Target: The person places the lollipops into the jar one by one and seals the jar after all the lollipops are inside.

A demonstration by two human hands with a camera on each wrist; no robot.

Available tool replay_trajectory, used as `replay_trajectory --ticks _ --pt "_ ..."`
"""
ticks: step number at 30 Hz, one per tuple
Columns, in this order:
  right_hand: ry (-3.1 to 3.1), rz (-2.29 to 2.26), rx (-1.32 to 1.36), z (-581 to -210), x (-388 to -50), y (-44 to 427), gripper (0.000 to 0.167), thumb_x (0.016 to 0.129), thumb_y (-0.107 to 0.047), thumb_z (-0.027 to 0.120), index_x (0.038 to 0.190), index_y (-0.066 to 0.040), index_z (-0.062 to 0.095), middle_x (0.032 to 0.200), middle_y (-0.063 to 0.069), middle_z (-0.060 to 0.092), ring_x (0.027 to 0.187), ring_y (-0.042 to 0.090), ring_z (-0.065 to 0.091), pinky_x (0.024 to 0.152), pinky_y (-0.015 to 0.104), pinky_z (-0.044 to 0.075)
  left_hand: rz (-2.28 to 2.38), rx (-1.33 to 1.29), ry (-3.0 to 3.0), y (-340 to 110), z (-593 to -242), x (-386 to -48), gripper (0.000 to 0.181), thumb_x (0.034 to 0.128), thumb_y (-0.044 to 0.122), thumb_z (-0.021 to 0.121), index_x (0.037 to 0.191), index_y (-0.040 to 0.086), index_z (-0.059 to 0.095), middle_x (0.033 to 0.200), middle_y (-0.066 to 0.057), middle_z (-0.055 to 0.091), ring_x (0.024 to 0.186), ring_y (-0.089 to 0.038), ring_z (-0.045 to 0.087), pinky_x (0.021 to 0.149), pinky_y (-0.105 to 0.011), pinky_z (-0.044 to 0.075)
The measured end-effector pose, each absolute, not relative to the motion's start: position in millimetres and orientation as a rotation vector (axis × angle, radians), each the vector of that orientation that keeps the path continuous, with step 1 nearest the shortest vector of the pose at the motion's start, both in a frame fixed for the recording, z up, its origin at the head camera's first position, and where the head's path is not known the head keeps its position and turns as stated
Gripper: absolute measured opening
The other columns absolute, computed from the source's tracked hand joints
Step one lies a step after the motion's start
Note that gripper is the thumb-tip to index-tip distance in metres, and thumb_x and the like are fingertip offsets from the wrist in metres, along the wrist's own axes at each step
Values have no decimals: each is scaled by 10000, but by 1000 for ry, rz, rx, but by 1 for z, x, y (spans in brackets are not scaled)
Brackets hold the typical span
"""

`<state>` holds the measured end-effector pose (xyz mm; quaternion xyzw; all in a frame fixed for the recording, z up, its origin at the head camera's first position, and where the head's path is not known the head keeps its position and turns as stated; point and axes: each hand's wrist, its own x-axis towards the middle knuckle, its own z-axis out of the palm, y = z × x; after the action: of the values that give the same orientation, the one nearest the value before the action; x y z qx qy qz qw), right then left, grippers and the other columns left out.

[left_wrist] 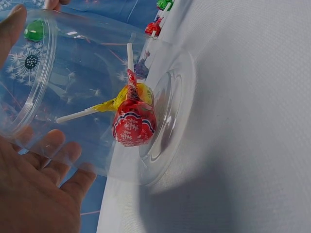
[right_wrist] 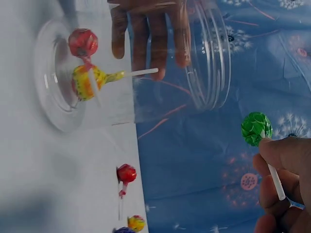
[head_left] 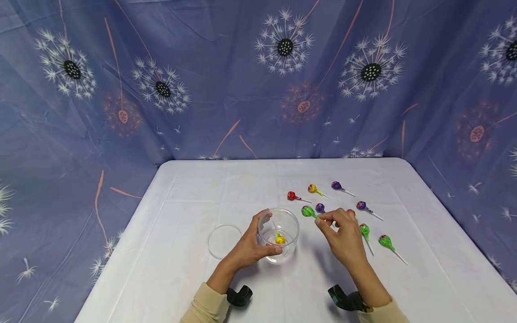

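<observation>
A clear plastic jar stands open-topped on the table, with my left hand gripping round its side. Inside it lie a yellow lollipop and a red lollipop, both showing through the wall in the wrist views. My right hand pinches a green lollipop by the stick just below its wrapped head, to the right of the jar and apart from it. In the right wrist view the green head points up past the thumb, and the white stick runs down along the fingers.
Right of the jar, several wrapped lollipops lie scattered: a red one, a yellow one, purple ones and green ones. A clear round lid lies left of the jar. A patterned blue cloth hangs behind the white table.
</observation>
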<state>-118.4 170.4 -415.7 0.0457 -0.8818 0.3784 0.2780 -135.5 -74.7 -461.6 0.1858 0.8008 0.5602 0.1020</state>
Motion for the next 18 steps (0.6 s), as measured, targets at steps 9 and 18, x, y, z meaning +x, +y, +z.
replay_trajectory --ticks 9,18 --pt "-2444 1041 166 -402 -122 158 68 786 -142 759 841 -134 719 739 -27 562 777 104 387 646 244 306 1671 553 2351 -75 -461 -136 960 719 326 812 1455 345 196 1517 2 336 1397 -200 314 1123 -504 231" --pt "-2484 1049 304 -391 -128 144 70 774 -155 768 829 -180 731 746 -71 608 790 92 403 670 258 349 1698 577 2329 -75 -461 -136 966 721 332 813 1458 337 188 1517 -24 328 1365 -235 357 1107 -500 263"
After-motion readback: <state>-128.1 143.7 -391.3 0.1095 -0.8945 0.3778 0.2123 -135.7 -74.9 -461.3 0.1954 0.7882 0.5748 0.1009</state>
